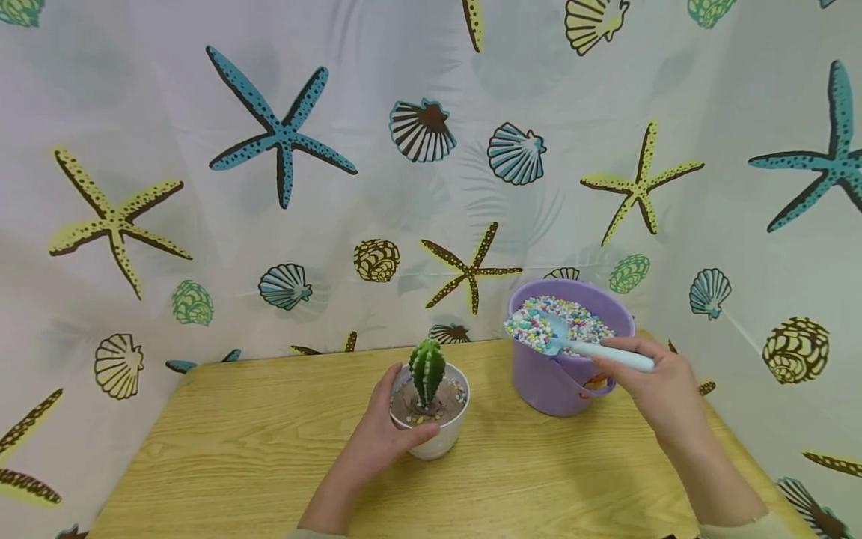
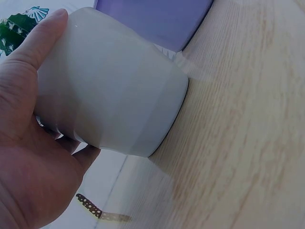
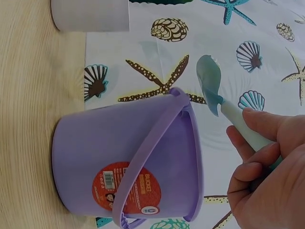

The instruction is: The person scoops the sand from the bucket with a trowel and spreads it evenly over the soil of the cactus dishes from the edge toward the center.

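Note:
My left hand (image 1: pixel 378 433) grips a white pot (image 1: pixel 441 445) from its left side, thumb at the front and fingers round the far side. In the pot a green cactus (image 1: pixel 428 368) stands upright in brown soil with a few colored pebbles on it. In my right hand (image 1: pixel 667 389) is the pale handle of a small blue shovel (image 1: pixel 613 354), held over the near rim of a purple bucket (image 1: pixel 547 385). Small multicolored pebbles (image 1: pixel 584 322) fill much of the bucket, and more lie heaped on the blade. The right wrist view shows the shovel blade (image 3: pixel 208 78) above the bucket's rim.
Both containers stand on a wooden table (image 1: pixel 269 434), the bucket near its back right. A curtain (image 1: pixel 350 67) with starfish and shells hangs behind and beside the table. The bucket's handle (image 3: pixel 148 152) hangs down its side, across a red label (image 3: pixel 102 188).

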The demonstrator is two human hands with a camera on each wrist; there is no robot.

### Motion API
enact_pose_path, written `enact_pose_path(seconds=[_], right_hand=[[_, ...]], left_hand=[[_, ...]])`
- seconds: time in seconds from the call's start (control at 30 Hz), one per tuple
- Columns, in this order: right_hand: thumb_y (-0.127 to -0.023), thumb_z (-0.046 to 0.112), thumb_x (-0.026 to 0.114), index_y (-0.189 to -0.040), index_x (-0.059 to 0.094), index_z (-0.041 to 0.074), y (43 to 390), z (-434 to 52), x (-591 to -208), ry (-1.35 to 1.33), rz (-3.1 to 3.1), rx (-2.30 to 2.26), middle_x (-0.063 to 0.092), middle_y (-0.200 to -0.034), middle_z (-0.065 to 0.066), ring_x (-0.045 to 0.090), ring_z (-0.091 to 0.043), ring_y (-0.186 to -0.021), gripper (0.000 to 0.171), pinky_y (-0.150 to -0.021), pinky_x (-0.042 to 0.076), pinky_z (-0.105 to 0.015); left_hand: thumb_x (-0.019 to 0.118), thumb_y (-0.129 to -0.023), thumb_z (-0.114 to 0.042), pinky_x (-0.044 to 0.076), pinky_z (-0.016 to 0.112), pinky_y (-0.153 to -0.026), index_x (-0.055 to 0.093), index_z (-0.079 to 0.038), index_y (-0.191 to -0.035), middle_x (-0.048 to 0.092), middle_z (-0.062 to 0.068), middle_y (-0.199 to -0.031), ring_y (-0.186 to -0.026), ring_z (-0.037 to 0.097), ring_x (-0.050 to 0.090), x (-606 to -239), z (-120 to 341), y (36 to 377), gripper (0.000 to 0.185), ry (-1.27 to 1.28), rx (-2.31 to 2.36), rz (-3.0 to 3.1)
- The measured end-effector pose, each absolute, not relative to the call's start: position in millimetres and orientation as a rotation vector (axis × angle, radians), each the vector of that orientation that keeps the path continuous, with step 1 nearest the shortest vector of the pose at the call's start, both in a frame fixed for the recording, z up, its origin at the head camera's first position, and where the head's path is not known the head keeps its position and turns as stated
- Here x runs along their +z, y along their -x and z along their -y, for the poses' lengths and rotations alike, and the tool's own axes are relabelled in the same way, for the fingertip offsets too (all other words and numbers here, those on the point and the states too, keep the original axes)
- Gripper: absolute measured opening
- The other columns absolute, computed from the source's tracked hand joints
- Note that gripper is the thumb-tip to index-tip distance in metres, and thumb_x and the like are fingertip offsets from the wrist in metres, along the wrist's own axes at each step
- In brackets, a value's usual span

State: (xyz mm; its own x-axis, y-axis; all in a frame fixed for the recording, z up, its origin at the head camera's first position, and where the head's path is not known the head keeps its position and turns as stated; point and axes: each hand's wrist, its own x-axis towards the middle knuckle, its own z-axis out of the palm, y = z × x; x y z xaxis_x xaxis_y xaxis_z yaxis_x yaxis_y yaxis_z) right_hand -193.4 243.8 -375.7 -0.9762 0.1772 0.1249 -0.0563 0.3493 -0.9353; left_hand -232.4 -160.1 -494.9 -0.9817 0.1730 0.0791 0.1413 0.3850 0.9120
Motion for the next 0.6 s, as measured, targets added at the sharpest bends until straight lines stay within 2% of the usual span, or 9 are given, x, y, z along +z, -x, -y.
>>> enact_pose_path(seconds=[0.1,0.17,0.33,0.6], right_hand=[[-0.095,0.04,0.091,-0.136,0.078,0.011,189.7,-238.6,-376.7,0.105,2.406,1.692,0.076,-0.123,-0.004,0.064,-0.017,-0.106,0.052,-0.082,0.054,-0.027],[-0.094,0.039,0.092,-0.135,0.078,0.011,186.6,-235.3,-377.6,0.089,2.397,1.711,0.08,-0.115,-0.005,0.071,-0.018,-0.105,0.051,-0.085,0.055,-0.027],[-0.092,0.042,0.092,-0.133,0.08,0.013,178.6,-227.5,-381.3,0.081,2.409,1.698,0.079,-0.12,-0.006,0.073,-0.019,-0.107,0.052,-0.088,0.059,-0.027],[-0.092,0.039,0.093,-0.132,0.081,0.017,173.6,-214.4,-389.7,0.113,2.45,1.673,0.077,-0.115,-0.004,0.063,-0.019,-0.104,0.047,-0.082,0.057,-0.028]], left_hand=[[0.097,-0.085,-0.05,0.03,0.071,-0.125,0.017,-0.022,-0.177,0.021,0.021,-0.178,-0.16,0.049,0.03,-494.5,159.8,232.2,0.126,-0.278,1.699,-2.585],[0.097,-0.085,-0.049,0.03,0.071,-0.125,0.016,-0.021,-0.177,0.02,0.022,-0.178,-0.16,0.049,0.029,-493.8,159.1,232.4,0.125,-0.281,1.697,-2.585],[0.097,-0.086,-0.047,0.029,0.072,-0.125,0.017,-0.02,-0.177,0.02,0.022,-0.178,-0.161,0.05,0.028,-492.9,158.3,232.4,0.124,-0.287,1.693,-2.587],[0.096,-0.086,-0.049,0.028,0.073,-0.125,0.017,-0.022,-0.177,0.019,0.022,-0.179,-0.161,0.051,0.026,-492.1,158.2,231.2,0.124,-0.293,1.683,-2.593]])
